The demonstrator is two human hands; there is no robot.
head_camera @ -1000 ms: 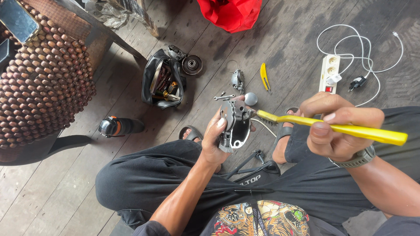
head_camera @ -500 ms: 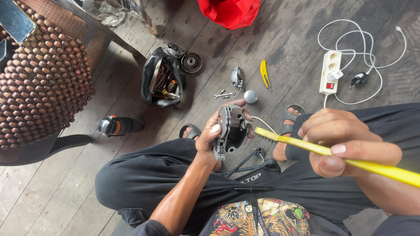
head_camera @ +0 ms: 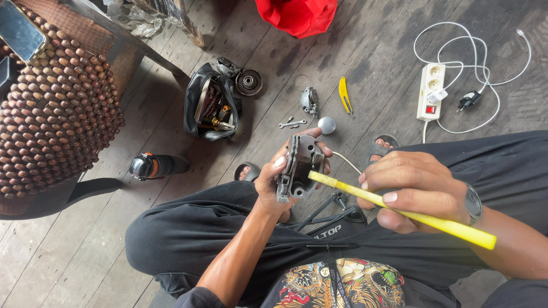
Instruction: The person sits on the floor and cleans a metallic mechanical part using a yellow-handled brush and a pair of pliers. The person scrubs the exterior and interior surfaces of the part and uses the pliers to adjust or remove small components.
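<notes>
My left hand (head_camera: 274, 182) grips a grey metal engine part (head_camera: 299, 168) with a spring at its lower end, held over my lap. My right hand (head_camera: 419, 188) holds a long yellow stick-like tool (head_camera: 399, 208), its tip touching the metal part's right side. I sit on a wooden floor in black trousers, knees spread. Small metal parts lie on the boards beyond my hands: a wrench (head_camera: 291, 123), a round silver cap (head_camera: 326, 125), a small metal housing (head_camera: 309, 101) and a yellow-handled tool (head_camera: 343, 94).
An open black tool bag (head_camera: 209, 108) lies on the floor with a round gear part (head_camera: 249, 82) beside it. A white power strip (head_camera: 431, 91) with white cables sits at right. A beaded seat (head_camera: 51, 108) stands at left, a black torch-like tool (head_camera: 154, 165) near it, a red bag (head_camera: 297, 14) at top.
My right hand has swung the yellow tool lower, its free end now pointing down right. My left hand has tilted the metal part and kept it against the tool's tip.
</notes>
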